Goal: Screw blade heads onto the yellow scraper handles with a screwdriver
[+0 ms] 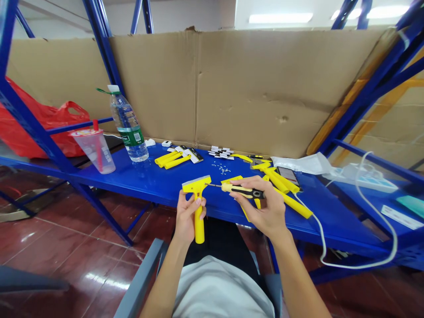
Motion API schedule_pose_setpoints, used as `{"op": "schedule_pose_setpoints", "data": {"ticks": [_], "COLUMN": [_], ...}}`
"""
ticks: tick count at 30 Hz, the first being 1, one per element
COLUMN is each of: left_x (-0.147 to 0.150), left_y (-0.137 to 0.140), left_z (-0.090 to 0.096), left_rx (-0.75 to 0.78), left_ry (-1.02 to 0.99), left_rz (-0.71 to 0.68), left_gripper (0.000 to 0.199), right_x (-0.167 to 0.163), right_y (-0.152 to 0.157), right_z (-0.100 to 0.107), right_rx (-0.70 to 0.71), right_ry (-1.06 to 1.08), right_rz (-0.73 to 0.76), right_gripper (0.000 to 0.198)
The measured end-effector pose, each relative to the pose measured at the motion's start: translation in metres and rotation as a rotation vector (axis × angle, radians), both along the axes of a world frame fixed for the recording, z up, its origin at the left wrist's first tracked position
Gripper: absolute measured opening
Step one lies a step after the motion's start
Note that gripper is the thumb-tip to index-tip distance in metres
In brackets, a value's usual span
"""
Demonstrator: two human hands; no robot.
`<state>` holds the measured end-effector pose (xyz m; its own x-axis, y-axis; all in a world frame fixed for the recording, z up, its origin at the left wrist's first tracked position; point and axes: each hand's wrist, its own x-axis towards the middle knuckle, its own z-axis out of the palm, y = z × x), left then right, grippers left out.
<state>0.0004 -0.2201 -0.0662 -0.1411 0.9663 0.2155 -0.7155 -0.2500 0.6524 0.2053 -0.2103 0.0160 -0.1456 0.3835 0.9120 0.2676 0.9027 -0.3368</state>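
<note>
My left hand (187, 216) is closed around the handle of a yellow scraper (199, 225), held upright with its wide head and grey blade edge at the top. In my right hand (270, 207) is a screwdriver (243, 191) with a pale yellow and black handle. Its thin shaft points left, and the tip meets the right side of the scraper's head. Behind and under my right hand lie more yellow scraper parts (232, 180), partly hidden by it. Small screws (222, 168) are scattered on the blue table just beyond.
On the blue table (142, 181) stand a water bottle (133, 137) and a plastic cup (99, 152). Packaged yellow scrapers (177, 160), small white-and-black pieces (220, 152) and yellow handles (294, 204) lie along it. A white cable (357, 266) hangs at the right. Cardboard (245, 88) walls the back.
</note>
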Motion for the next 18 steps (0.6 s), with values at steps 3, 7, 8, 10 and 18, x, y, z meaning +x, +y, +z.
{"op": "schedule_pose_setpoints", "data": {"ticks": [3,7,8,10,18], "left_x": [0.000,-0.001,-0.001,-0.001,0.001], "left_y": [0.000,-0.001,0.000,0.000,0.000], "left_z": [0.000,0.000,0.000,0.000,-0.003], "left_rx": [0.006,0.008,0.006,0.003,-0.004], "left_ry": [-0.008,0.003,0.011,0.024,0.025], "left_rz": [0.000,-0.006,-0.008,-0.006,-0.013], "left_gripper": [0.057,0.057,0.057,0.058,0.060], "right_x": [0.001,0.001,0.001,0.000,0.002], "right_y": [0.001,0.000,0.000,-0.001,-0.007], "right_z": [0.001,0.003,0.004,0.005,0.011], "right_rx": [-0.022,-0.041,-0.036,-0.017,-0.012], "right_ry": [0.005,-0.001,0.001,0.001,-0.061], "right_rz": [-0.050,-0.092,-0.099,-0.128,-0.281], "right_gripper": [0.030,0.026,0.026,0.027,0.026]}}
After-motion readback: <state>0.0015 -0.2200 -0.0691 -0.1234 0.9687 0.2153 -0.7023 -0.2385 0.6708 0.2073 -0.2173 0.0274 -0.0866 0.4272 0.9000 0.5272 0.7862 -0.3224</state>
